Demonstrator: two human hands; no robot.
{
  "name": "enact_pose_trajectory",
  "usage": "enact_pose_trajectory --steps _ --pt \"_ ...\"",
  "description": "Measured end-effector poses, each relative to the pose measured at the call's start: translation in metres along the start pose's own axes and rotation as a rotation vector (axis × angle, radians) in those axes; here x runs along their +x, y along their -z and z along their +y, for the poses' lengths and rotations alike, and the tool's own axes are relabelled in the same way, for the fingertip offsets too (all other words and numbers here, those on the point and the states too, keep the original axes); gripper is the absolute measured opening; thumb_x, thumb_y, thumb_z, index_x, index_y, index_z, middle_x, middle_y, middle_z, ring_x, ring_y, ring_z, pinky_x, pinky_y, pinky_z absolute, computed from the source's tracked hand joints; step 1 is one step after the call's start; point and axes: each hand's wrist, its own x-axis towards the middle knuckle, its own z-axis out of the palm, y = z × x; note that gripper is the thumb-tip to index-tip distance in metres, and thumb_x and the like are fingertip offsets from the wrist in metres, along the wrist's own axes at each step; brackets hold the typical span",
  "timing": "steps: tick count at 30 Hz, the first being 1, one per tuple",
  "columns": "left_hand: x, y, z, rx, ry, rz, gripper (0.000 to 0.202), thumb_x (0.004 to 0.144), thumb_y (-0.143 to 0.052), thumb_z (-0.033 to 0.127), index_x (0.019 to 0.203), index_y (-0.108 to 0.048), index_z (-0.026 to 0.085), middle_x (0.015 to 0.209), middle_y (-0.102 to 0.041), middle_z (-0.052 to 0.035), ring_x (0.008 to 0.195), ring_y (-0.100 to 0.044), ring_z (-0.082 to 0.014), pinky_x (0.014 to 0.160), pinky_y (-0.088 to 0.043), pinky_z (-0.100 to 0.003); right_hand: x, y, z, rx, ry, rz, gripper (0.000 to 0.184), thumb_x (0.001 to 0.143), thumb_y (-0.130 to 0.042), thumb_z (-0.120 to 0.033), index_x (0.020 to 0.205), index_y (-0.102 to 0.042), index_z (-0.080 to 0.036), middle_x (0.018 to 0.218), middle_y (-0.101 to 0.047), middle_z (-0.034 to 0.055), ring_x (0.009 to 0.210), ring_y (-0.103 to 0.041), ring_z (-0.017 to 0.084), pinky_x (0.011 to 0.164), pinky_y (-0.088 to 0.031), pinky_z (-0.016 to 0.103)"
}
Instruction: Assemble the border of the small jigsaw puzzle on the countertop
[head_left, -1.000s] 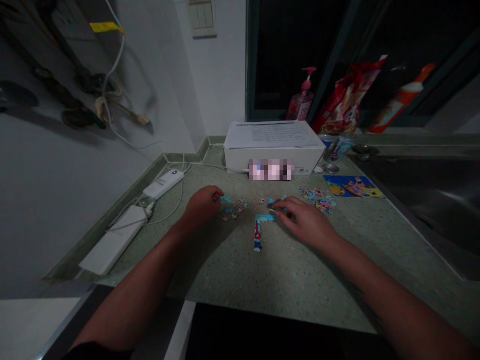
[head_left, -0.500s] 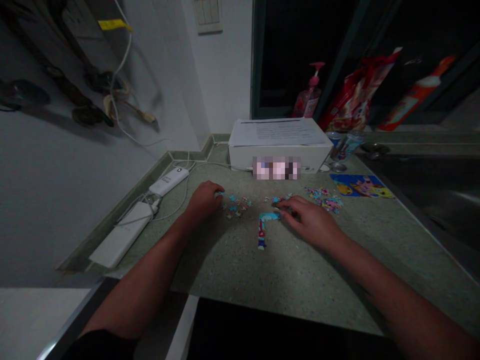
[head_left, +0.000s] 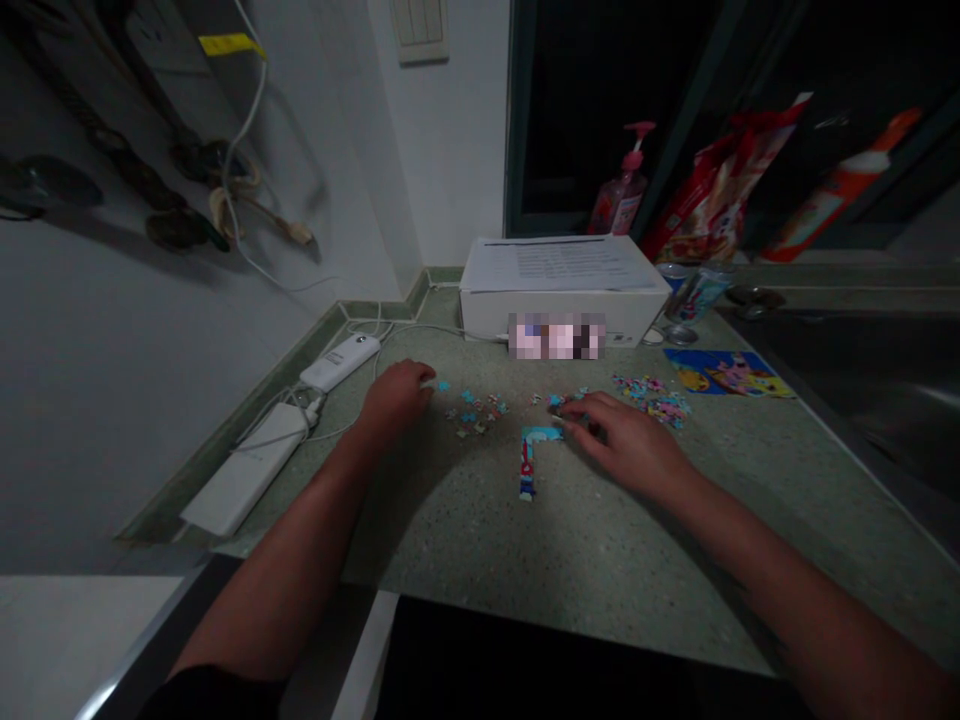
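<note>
On the green speckled counter, an L-shaped joined strip of jigsaw puzzle (head_left: 527, 465) lies in front of me, light blue on top with red and dark blue down its leg. My right hand (head_left: 626, 440) is just right of its upper end, thumb and fingers pinched on a small puzzle piece (head_left: 558, 418). Beside a loose blue puzzle piece (head_left: 444, 386) hovers my left hand (head_left: 399, 400), its fingers loosely bent and seemingly holding nothing. Between my hands lie several loose puzzle pieces (head_left: 469, 398). A denser pile of pieces (head_left: 652, 398) sits beyond my right hand.
A colourful picture card (head_left: 727, 373) lies right of the pile, by the sink (head_left: 885, 400). At the back stands a white box (head_left: 562, 270) with paper on top. A power bank (head_left: 341, 362), a white power strip (head_left: 244, 470) and cables line the left wall.
My left hand has drawn back slightly left, away from the blue piece at its fingertips. My right hand stays nearly in place, still pinching. The view has shifted slightly.
</note>
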Motion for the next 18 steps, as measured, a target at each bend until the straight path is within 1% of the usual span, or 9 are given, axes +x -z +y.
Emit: enact_pose_trajectory --steps 2,4,6,9,14,18 --pt "0.001 -0.003 -0.001 0.014 -0.033 -0.011 0.036 0.097 -0.063 0.021 0.130 -0.078 0.019 0.132 -0.076 -0.0150 0.123 -0.070 -0.0312 0.110 -0.052 -0.042 0.000 0.000 0.001 -0.002 -0.001 0.007 0.024 0.107 -0.057 -0.029 0.122 -0.076 -0.027 0.117 -0.078 0.0088 0.096 -0.076 0.024 0.083 -0.060 0.039" --pt "0.002 -0.008 0.001 0.048 -0.065 -0.035 0.035 0.098 -0.060 0.020 0.128 -0.079 0.019 0.131 -0.077 -0.0154 0.124 -0.070 -0.0313 0.112 -0.052 -0.043 0.000 0.000 0.001 -0.006 -0.005 0.001 0.024 0.107 -0.057 -0.029 0.123 -0.076 -0.027 0.117 -0.078 0.0085 0.094 -0.076 0.024 0.082 -0.059 0.039" --pt "0.002 -0.011 0.003 0.070 -0.085 -0.046 0.034 0.099 -0.057 0.019 0.124 -0.080 0.018 0.128 -0.077 -0.0156 0.122 -0.070 -0.0309 0.112 -0.052 -0.042 0.000 0.000 0.000 -0.007 -0.006 -0.007 0.024 0.108 -0.057 -0.030 0.124 -0.075 -0.027 0.117 -0.078 0.0085 0.093 -0.076 0.024 0.082 -0.059 0.038" --pt "0.001 -0.014 0.006 0.064 -0.106 -0.041 0.035 0.099 -0.055 0.018 0.122 -0.081 0.018 0.125 -0.078 -0.0150 0.121 -0.070 -0.0299 0.111 -0.053 -0.041 0.000 0.000 0.000 -0.003 -0.015 -0.006 0.023 0.107 -0.058 -0.030 0.123 -0.075 -0.026 0.118 -0.078 0.0092 0.097 -0.076 0.025 0.084 -0.059 0.039" --pt "-0.001 -0.013 0.007 0.012 -0.128 -0.050 0.033 0.096 -0.059 0.020 0.119 -0.082 0.017 0.123 -0.078 -0.0150 0.118 -0.071 -0.0299 0.110 -0.053 -0.042 0.001 0.001 0.000 0.008 -0.014 -0.004 0.023 0.107 -0.057 -0.029 0.121 -0.075 -0.025 0.121 -0.078 0.0099 0.104 -0.076 0.027 0.088 -0.060 0.041" --pt "-0.001 -0.013 0.005 -0.013 -0.117 -0.021 0.030 0.095 -0.061 0.020 0.115 -0.083 0.018 0.119 -0.079 -0.0146 0.114 -0.072 -0.0300 0.107 -0.055 -0.042 0.001 0.001 0.000 -0.007 -0.014 -0.005 0.022 0.107 -0.058 -0.028 0.121 -0.075 -0.026 0.120 -0.078 0.0090 0.101 -0.077 0.026 0.085 -0.060 0.039"
